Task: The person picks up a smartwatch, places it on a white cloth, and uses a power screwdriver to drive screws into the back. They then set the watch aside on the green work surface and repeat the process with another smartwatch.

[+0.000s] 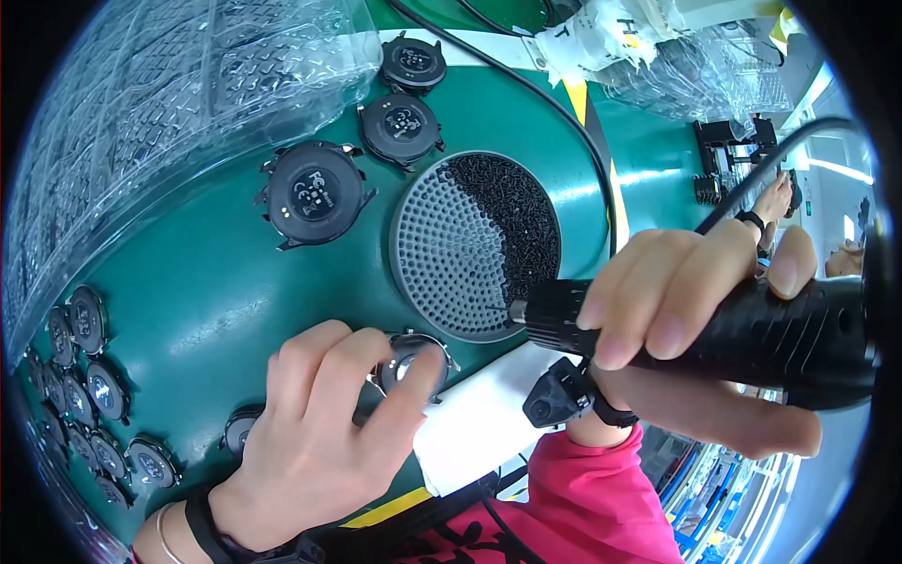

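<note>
Dish: there is one round grey dish [442, 254]; the small black screws [507, 202] inside it are too many to count, and lie mostly in its upper right half.
Watch cases: three dark watch cases [313, 195] lie left and upper left of the dish; a crowded group [105, 390], which I cannot count exactly, lies far to its lower left.
Left hand: the left hand [324, 404] has a narrow grip, thumb and fingers around one silvery watch case [406, 350], just below the dish.
Right hand: the right hand [672, 301] is closed around one black screwdriver [780, 329], right of the dish.
Screwdriver tip: it is over the dish's lower right rim; I cannot tell if it touches.
In the way: the left fingers cover part of their case; the screwdriver's nose hides some rim.
Around: clear plastic trays [188, 103] stand left of the dish, a white sheet [470, 432] below, a black cable [564, 108] above right.
</note>
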### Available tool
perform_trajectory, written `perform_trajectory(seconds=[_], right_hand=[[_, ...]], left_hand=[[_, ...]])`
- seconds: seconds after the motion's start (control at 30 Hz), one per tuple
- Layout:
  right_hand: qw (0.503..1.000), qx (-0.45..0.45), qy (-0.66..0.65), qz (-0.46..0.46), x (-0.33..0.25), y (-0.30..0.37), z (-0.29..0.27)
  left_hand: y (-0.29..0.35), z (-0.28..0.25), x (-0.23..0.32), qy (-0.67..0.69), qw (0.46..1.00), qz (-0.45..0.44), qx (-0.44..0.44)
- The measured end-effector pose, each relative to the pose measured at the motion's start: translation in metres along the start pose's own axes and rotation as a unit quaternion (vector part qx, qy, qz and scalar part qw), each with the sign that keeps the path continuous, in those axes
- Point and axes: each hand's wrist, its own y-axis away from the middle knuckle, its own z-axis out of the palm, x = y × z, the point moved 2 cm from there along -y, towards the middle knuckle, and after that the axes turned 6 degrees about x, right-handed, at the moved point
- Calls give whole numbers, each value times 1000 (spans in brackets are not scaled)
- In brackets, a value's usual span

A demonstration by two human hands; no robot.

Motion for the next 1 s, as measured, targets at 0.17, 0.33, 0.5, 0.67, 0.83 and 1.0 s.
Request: perform_trajectory(seconds=[0.17,0.33,0.5,0.67,0.83,1.0], right_hand=[[997,-61,33,44,-1,-6,-4],[994,-98,33,38,-1,-5,-5],[995,-92,23,33,-8,-5,-8],[993,-112,-24,19,-9,-2,-5],[985,-141,-103,0,-4,2,0],[988,-107,-109,1,-2,6,1]], left_hand=[[-6,0,3,-19,999,33,-19],[0,5,1,27,999,-13,-35],[2,6,0,30,999,-15,-29],[2,4,-1,24,1000,0,-20],[2,6,-1,15,1000,9,-4],[4,5,-1,-4,999,24,-25]])
